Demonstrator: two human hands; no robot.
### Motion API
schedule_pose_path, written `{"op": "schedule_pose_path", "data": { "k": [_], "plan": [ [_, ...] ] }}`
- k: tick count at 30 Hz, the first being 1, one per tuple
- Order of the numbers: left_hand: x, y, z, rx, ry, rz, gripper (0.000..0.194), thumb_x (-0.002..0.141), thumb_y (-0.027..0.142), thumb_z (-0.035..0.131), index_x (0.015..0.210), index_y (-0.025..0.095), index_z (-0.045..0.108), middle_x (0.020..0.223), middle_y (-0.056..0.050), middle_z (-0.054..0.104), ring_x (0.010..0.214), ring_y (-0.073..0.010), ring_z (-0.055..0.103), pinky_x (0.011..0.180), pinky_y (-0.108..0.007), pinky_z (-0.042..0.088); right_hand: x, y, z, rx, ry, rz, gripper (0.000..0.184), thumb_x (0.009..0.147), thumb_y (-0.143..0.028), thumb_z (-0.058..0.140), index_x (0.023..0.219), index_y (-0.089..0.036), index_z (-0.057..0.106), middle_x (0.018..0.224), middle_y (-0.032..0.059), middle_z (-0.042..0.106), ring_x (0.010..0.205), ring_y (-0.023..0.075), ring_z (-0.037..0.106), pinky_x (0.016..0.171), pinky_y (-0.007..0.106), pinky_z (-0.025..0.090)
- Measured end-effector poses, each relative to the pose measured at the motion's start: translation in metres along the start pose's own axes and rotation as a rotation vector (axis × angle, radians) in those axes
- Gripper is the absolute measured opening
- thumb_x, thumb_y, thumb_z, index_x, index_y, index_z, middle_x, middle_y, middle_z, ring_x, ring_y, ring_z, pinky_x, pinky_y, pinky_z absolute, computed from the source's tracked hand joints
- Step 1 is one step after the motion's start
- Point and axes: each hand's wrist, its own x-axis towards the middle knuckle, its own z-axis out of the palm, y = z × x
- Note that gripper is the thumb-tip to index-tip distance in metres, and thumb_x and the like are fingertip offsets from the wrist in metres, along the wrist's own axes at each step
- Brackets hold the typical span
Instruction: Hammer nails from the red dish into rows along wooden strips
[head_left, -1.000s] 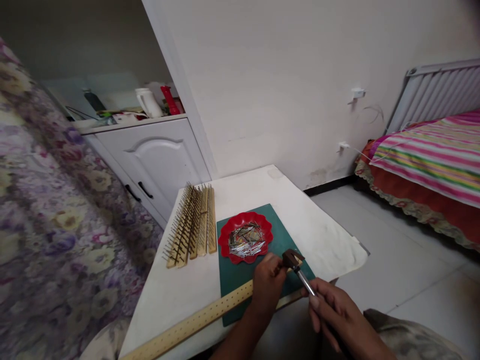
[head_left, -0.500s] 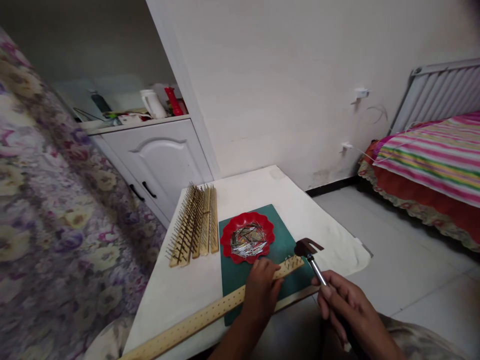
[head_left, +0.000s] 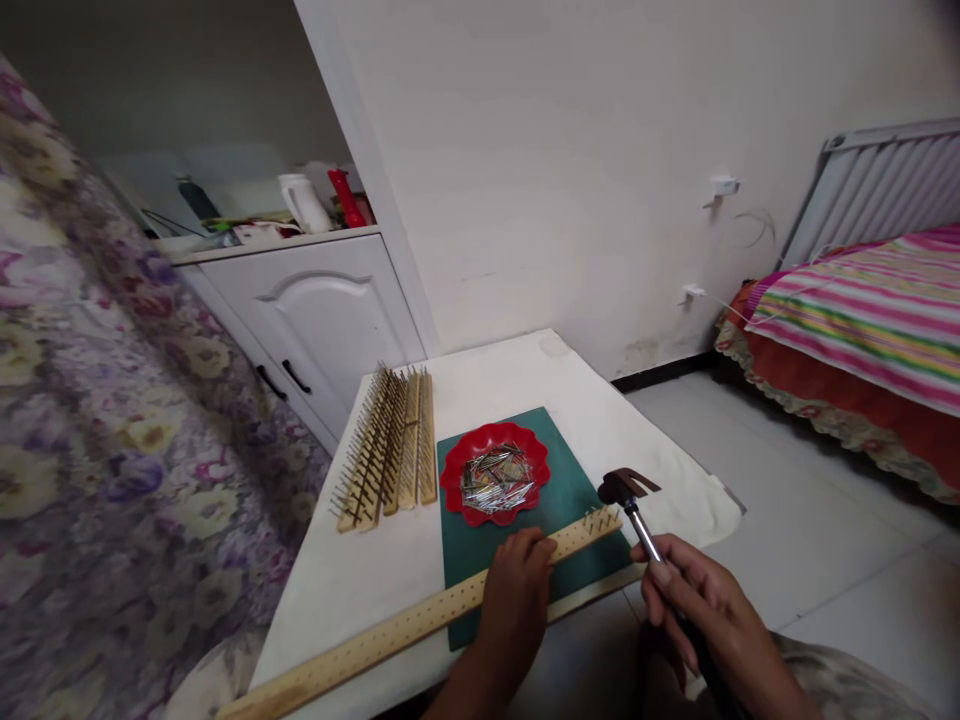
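Note:
A long wooden strip with rows of holes lies slantwise over the table and a green mat. Several nails stand in its right end. My left hand is closed around the strip near its middle. In my right hand is a claw hammer, its head raised just beyond the strip's right end. A red scalloped bowl full of loose nails sits on the mat, past my left hand.
The green cutting mat rests on a white table. Several strips bristling with nails lie at the table's left. A floral curtain and cabinet stand left; a bed is at the right.
The left hand has come away from the nailed end and grips the strip's middle. Strip has shifted rightward. The hammer has moved right and up, away from the nails.

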Motion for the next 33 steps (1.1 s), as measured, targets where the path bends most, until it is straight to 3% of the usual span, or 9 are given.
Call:
{"op": "schedule_pose_path", "data": {
  "k": [5, 9, 12, 17, 20, 25, 33],
  "plan": [
    [0.003, 0.003, 0.002, 0.008, -0.013, 0.014, 0.034, 0.077, 0.005, 0.047, 0.106, 0.019, 0.059, 0.108, -0.009, 0.06, 0.093, -0.0227, 0.056, 0.081, -0.039, 0.047, 0.0, 0.003, -0.001, 0.009, -0.016, -0.001, 0.03, 0.088, -0.047, 0.049, 0.099, -0.019, 0.05, 0.059, -0.0044, 0.058, 0.032, 0.0027, 0.037, 0.035, 0.017, 0.025],
    [-0.004, -0.001, -0.004, 0.007, 0.067, 0.087, 0.032, 0.077, 0.008, 0.049, 0.107, 0.019, 0.058, 0.11, -0.01, 0.059, 0.096, -0.0234, 0.055, 0.082, -0.04, 0.047, 0.002, 0.008, 0.001, 0.019, -0.028, -0.005, 0.03, 0.088, -0.047, 0.049, 0.099, -0.019, 0.05, 0.059, -0.005, 0.057, 0.031, 0.0027, 0.037, 0.034, 0.017, 0.026],
    [-0.005, -0.011, -0.018, -0.008, 0.117, 0.115, 0.023, 0.081, 0.013, 0.05, 0.101, 0.019, 0.059, 0.102, -0.009, 0.061, 0.091, -0.0219, 0.056, 0.078, -0.037, 0.047, 0.003, 0.011, 0.004, 0.045, -0.046, 0.012, 0.03, 0.088, -0.048, 0.048, 0.098, -0.02, 0.049, 0.059, -0.0052, 0.057, 0.03, 0.0027, 0.037, 0.032, 0.016, 0.025],
    [0.015, -0.043, -0.054, 0.017, 0.163, -0.055, 0.016, 0.088, 0.02, 0.044, 0.091, 0.021, 0.06, 0.09, -0.005, 0.061, 0.086, -0.019, 0.054, 0.076, -0.032, 0.043, 0.004, 0.013, 0.006, 0.047, -0.083, 0.008, 0.032, 0.087, -0.051, 0.049, 0.095, -0.02, 0.048, 0.058, -0.005, 0.058, 0.029, 0.0018, 0.036, 0.031, 0.015, 0.022],
    [0.036, -0.062, -0.064, 0.095, 0.055, -0.121, 0.012, 0.084, 0.018, 0.049, 0.085, 0.02, 0.061, 0.086, -0.004, 0.061, 0.085, -0.0184, 0.055, 0.076, -0.029, 0.041, 0.005, 0.016, 0.007, 0.04, -0.079, 0.002, 0.033, 0.087, -0.051, 0.048, 0.095, -0.02, 0.048, 0.058, -0.0048, 0.059, 0.027, 0.0012, 0.035, 0.031, 0.015, 0.02],
    [0.065, -0.074, -0.058, 0.162, -0.204, -0.215, 0.011, 0.077, 0.015, 0.054, 0.08, 0.021, 0.063, 0.088, -0.002, 0.064, 0.085, -0.0165, 0.058, 0.068, -0.024, 0.038, 0.009, 0.022, 0.008, 0.016, -0.094, -0.015, 0.033, 0.087, -0.052, 0.047, 0.095, -0.02, 0.047, 0.057, -0.0051, 0.058, 0.027, 0.001, 0.035, 0.03, 0.014, 0.019],
    [0.076, -0.079, -0.049, 0.165, -0.274, -0.218, 0.009, 0.077, 0.017, 0.054, 0.074, 0.02, 0.062, 0.084, -0.003, 0.065, 0.08, -0.0171, 0.059, 0.064, -0.024, 0.036, 0.012, 0.024, 0.012, 0.014, -0.061, 0.011, 0.034, 0.086, -0.052, 0.049, 0.096, -0.02, 0.048, 0.055, -0.0065, 0.057, 0.027, 0.0009, 0.033, 0.03, 0.014, 0.017]
  ]
}}
